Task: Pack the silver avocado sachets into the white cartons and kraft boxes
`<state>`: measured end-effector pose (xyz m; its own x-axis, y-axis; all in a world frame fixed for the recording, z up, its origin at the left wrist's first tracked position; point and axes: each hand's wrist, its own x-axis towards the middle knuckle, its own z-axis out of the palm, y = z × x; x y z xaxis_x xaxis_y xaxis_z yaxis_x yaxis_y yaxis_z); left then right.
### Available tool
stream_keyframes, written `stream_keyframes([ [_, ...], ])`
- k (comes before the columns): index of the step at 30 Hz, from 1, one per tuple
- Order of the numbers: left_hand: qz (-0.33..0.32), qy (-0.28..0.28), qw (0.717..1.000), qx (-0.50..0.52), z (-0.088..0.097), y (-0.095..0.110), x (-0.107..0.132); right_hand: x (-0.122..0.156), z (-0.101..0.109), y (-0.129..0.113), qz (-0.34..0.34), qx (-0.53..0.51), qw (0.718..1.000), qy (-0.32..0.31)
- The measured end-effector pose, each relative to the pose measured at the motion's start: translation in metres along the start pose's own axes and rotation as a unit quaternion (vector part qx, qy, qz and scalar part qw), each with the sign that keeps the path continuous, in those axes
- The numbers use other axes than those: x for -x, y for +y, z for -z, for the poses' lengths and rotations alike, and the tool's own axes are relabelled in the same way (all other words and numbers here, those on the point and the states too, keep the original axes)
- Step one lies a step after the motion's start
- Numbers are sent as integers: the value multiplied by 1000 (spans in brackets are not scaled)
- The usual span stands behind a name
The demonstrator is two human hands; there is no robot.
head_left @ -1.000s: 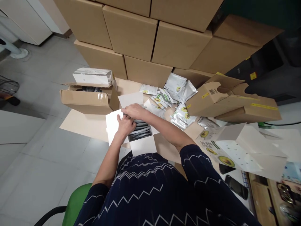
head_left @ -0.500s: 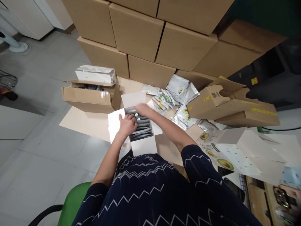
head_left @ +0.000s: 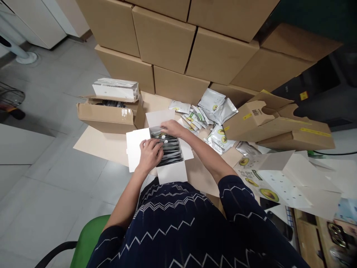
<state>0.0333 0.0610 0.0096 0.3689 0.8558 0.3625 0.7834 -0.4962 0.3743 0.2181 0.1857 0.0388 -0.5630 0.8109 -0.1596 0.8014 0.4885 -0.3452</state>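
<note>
A small white carton point(head_left: 170, 172) stands open before me, its flaps spread, with several grey pouches point(head_left: 170, 150) standing in a row inside. My left hand point(head_left: 150, 153) rests on the carton's left edge, its fingers curled against the near pouches. My right hand point(head_left: 173, 128) reaches over the far end of the row, fingers bent down on the rear pouches. Whether either hand grips a pouch is hard to tell.
Loose silver avocado-print pouches point(head_left: 208, 111) lie heaped behind the carton. An open brown box point(head_left: 107, 115) with a white carton point(head_left: 116, 89) on it sits left. Flattened brown boxes point(head_left: 279, 123) and white printed cartons point(head_left: 281, 178) lie right. Stacked brown boxes point(head_left: 173, 44) wall the back.
My right hand has drawn back from the carton's left side to its far end, uncovering the row of pouches. My left hand slid slightly nearer along the left edge.
</note>
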Motion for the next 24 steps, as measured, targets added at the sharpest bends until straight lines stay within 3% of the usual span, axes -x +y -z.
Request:
stream_keyframes([
  [3,43,-7,999,9,22,11,44,24,12,13,-100,-32,977,188],
  [5,105,-76,992,-4,28,16,71,35,13,28,-173,-58,952,245],
  [8,193,-188,963,14,23,22,95,38,3,50,-214,-162,943,199],
  [11,261,-231,930,118,6,26,99,33,-13,66,-212,-286,920,165],
  [14,319,-216,880,278,-8,28,95,31,-26,75,-237,-397,868,180],
  [17,367,-167,817,412,-11,21,88,37,-37,77,-261,-471,815,211],
  [21,422,-144,747,494,9,-7,73,61,-51,72,-302,-519,749,280],
  [24,453,-111,735,492,36,-33,62,91,-60,59,-349,-560,695,287],
])
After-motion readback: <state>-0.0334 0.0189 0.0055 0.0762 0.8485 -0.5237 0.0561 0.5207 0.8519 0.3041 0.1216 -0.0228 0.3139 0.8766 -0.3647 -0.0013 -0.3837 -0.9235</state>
